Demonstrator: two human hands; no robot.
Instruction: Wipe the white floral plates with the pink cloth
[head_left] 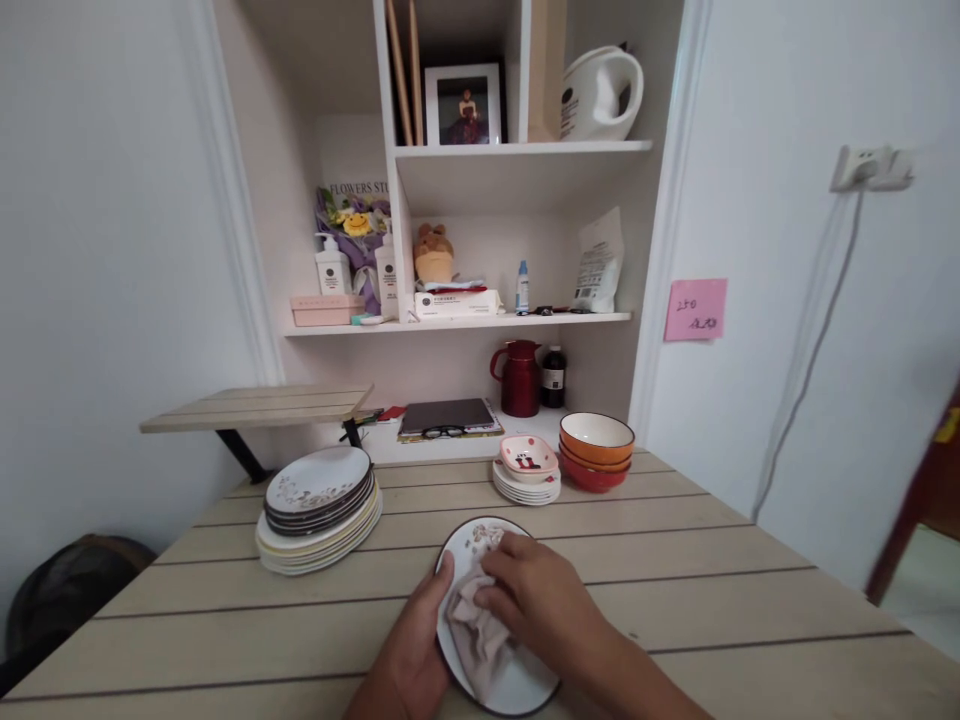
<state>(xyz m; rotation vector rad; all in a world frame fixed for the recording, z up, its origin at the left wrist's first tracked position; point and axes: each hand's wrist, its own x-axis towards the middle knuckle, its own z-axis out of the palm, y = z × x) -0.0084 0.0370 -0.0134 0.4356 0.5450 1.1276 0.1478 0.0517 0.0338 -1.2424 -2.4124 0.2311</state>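
Near the front of the table, my left hand (415,650) grips the left rim of a white plate (531,682) with a dark edge and a brown floral print. Its thumb lies over the rim, and the other fingers are hidden beneath. My right hand (536,595) is closed on a crumpled pale cloth (474,632), which rests against the plate's face. Parts of the floral print show just beyond my right fingers.
A stack of plates (319,480) stands at the left. Ahead are small dishes (527,490) topped by a square bowl (529,455), then stacked orange and red bowls (596,452). A red jug (520,378) and a dark laptop (448,415) sit behind, below shelves.
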